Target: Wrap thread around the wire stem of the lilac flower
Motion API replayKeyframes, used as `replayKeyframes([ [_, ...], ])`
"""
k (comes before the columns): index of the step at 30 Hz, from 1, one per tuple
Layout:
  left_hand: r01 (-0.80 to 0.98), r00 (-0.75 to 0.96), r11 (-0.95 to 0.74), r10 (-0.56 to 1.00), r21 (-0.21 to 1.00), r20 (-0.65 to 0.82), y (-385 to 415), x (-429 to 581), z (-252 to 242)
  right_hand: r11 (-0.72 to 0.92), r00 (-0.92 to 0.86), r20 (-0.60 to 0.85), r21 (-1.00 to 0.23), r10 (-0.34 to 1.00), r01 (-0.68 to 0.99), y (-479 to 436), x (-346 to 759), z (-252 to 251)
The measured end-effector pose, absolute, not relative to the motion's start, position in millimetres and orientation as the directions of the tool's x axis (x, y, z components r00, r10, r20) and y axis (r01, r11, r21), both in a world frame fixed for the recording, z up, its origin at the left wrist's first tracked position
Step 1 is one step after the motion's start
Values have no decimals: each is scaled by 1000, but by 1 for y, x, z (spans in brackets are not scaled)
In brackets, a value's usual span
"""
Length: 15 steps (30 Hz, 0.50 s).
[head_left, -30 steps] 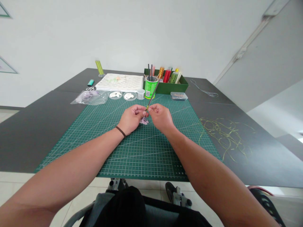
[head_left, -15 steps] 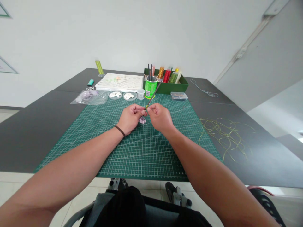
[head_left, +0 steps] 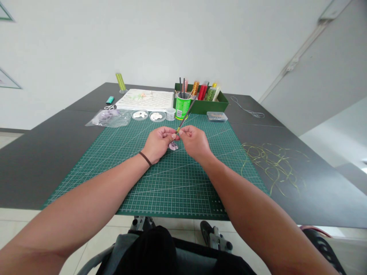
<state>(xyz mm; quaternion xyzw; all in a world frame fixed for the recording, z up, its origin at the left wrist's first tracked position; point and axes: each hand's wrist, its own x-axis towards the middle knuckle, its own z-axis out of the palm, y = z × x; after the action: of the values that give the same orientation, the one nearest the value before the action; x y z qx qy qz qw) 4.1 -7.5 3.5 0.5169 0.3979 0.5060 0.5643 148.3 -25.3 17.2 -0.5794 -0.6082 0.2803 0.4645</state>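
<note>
My left hand (head_left: 159, 144) and my right hand (head_left: 194, 143) meet above the middle of the green cutting mat (head_left: 160, 187). Both pinch the lower end of a thin dark rod (head_left: 186, 114) at the fingertips, and it slants up and away to the right. A small lilac petal-like piece (head_left: 173, 146) hangs just below my fingers. My fingers hide where it joins the rod. A dark band circles my left wrist.
Behind the mat stand a green tray (head_left: 200, 107) of thread spools and a green cup (head_left: 182, 107) holding rods. Nearby are a white board (head_left: 145, 100), a plastic bag (head_left: 110, 118), and small round dishes (head_left: 149, 116) of white pieces. Loose gold wire (head_left: 271, 166) lies on the dark table (head_left: 43, 168).
The upper end of the rod has swung slightly to the right. The lilac piece has turned and shows a smaller outline. My hands have hardly moved.
</note>
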Motion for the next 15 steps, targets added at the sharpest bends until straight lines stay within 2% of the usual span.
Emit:
replayKeyframes([
  [3, -222, 221, -34, 972, 974, 85, -6, 3, 0, 188, 74, 224, -924, 972, 333, -22, 149, 14],
  [9, -369, 347, -24, 924, 929, 162, -6, 1, -2, 160, -13, 160, -987, 987, -3, -16, 151, 6],
  [15, -434, 491, 147, 866, 889, 97, -8, -3, 4, 154, -119, 174, -975, 978, -162, -20, 153, 8],
])
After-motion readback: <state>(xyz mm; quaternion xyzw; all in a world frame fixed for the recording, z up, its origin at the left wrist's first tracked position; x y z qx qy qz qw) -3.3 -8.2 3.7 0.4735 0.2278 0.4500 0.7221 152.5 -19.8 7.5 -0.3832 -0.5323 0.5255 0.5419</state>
